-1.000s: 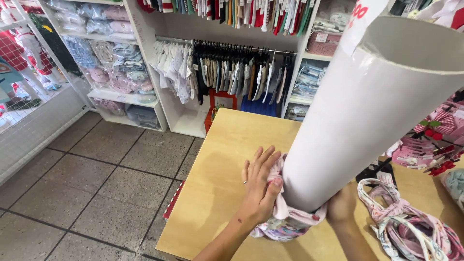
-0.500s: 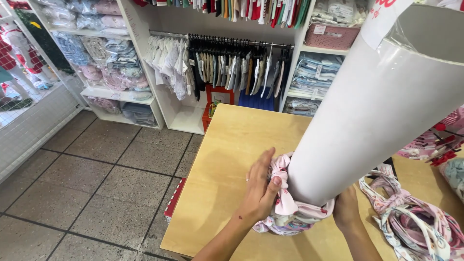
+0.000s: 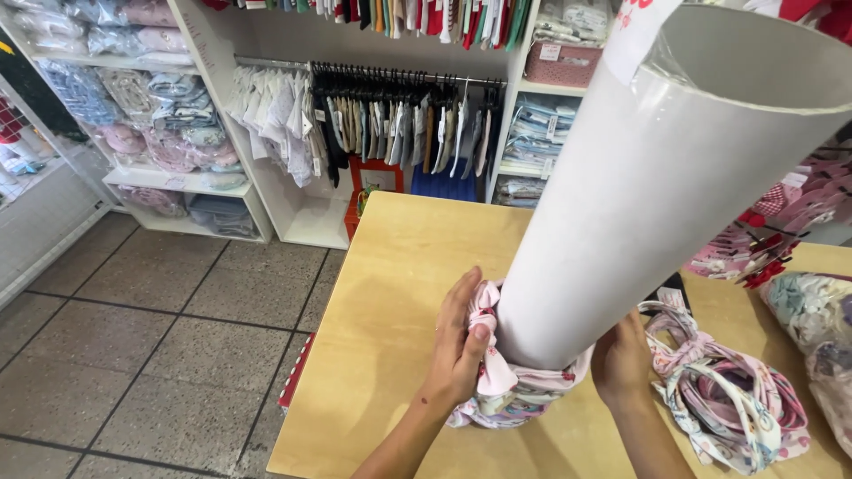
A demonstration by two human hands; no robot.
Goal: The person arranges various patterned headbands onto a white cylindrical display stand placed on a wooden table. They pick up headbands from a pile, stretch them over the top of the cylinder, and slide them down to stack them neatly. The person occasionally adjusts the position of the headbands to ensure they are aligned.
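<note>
White tube [image 3: 657, 186] stands tilted on the worktop [image 3: 399, 293], base ringed by a bunch of pink patterned fabric bands [image 3: 510, 390]. Left hand [image 3: 457, 341]: fingers curled, thumb pinching the bunched fabric against the tube base on its left side. Right hand [image 3: 621, 359]: on the right of the base, largely hidden behind the tube; cannot tell its grip. Versus a second ago: left fingers were spread flat, now gathered; bands sit tighter round the base. Second heap of bands [image 3: 737, 408] lies right, apart.
</note>
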